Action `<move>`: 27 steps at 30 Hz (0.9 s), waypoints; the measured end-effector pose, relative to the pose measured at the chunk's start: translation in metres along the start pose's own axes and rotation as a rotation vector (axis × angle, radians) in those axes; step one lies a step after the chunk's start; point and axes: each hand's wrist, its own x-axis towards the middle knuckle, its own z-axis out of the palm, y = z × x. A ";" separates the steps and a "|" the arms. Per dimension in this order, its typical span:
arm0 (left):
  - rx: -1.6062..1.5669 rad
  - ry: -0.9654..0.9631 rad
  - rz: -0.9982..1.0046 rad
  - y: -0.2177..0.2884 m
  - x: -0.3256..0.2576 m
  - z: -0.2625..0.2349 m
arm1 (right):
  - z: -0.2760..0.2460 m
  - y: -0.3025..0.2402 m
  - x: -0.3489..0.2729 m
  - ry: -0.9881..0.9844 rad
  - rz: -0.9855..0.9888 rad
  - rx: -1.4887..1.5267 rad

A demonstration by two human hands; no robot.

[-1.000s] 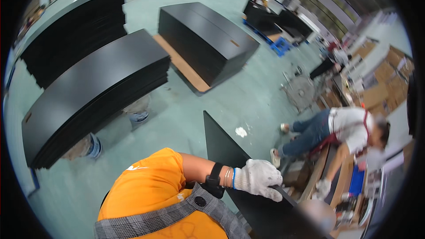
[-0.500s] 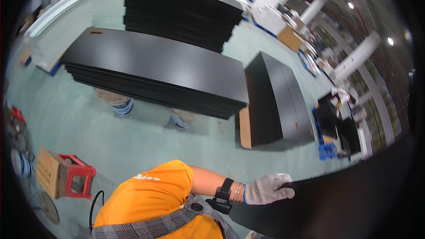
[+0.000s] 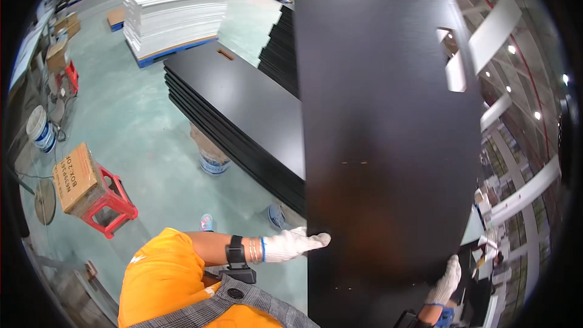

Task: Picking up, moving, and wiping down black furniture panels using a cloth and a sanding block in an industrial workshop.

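Note:
A long black panel (image 3: 388, 115) with a rectangular cut-out near its far right corner rises in front of me, tilted up off the floor. My left hand (image 3: 296, 245), in a white knit glove, is closed on its left edge, thumb on the face and the other fingers largely hidden. Gloved likewise, my right hand (image 3: 446, 282) grips the right edge lower down. Just left of the panel lies a stack of similar black panels (image 3: 243, 94), the top one with a slot at its far end. The raised panel covers part of that stack.
Buckets (image 3: 214, 163) support the black stack. Behind it stand another dark stack (image 3: 279, 51) and white boards (image 3: 176, 15) on a blue pallet. At left, a carton (image 3: 78, 179) rests on a red stool (image 3: 112, 206), with a white bucket (image 3: 41, 129) beyond.
The black panel has swung up from the lower right to stand before me, and my right hand has come into view on it. My view has turned, so the stacks appear shifted.

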 end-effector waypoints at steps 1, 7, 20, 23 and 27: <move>-0.416 0.014 -0.484 -0.044 0.000 -0.023 | 0.057 -0.015 0.013 -0.089 0.016 0.027; -0.921 0.133 -0.912 -0.012 0.005 -0.146 | 0.297 -0.051 0.052 -0.380 0.019 -0.249; -1.398 0.302 -0.761 -0.086 -0.015 -0.291 | 0.672 -0.021 0.061 -1.066 -0.069 -0.817; -1.024 0.416 -0.947 -0.045 0.006 -0.310 | 0.716 0.028 0.070 -1.181 -0.142 -0.770; -1.004 0.798 -0.923 -0.068 0.007 -0.328 | 0.770 0.029 0.049 -1.334 -0.310 -0.886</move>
